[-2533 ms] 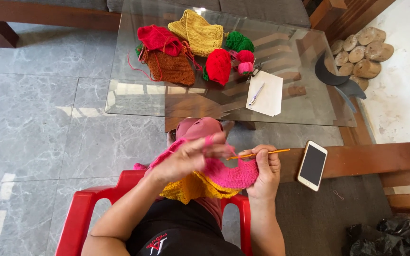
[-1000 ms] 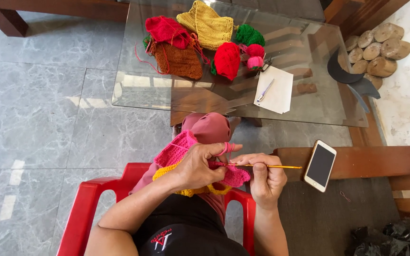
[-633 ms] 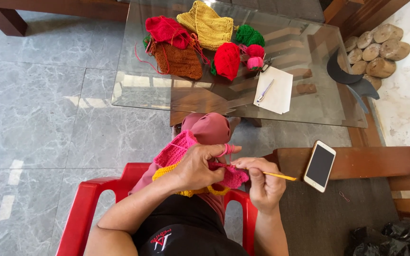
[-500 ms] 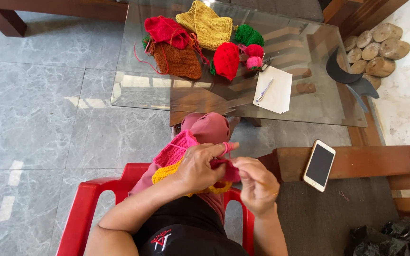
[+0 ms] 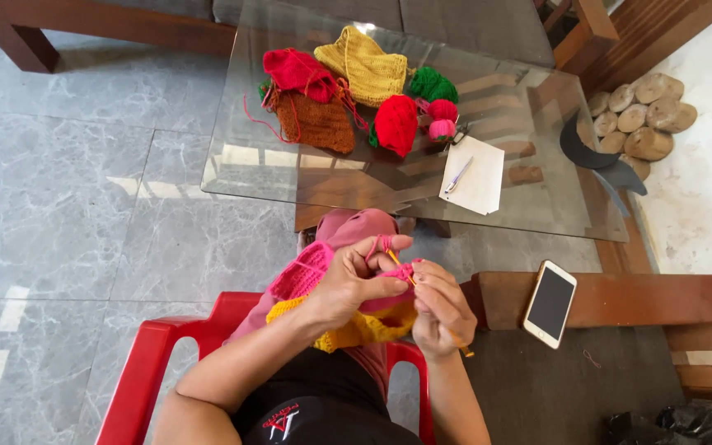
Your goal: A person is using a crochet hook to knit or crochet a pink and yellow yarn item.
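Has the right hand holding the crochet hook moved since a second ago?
Yes. The right hand has drawn in toward the pink crochet piece, away from the white smartphone on the wooden bench arm; the thin yellow crochet hook no longer points at the phone.

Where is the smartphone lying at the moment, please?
In the head view, the smartphone lies face up on the wooden bench arm at the person's right, just beyond the right hand that works the crochet hook.

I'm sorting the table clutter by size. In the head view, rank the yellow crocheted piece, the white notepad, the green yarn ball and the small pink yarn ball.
1. yellow crocheted piece
2. white notepad, looks nearly as big, so unsure
3. green yarn ball
4. small pink yarn ball
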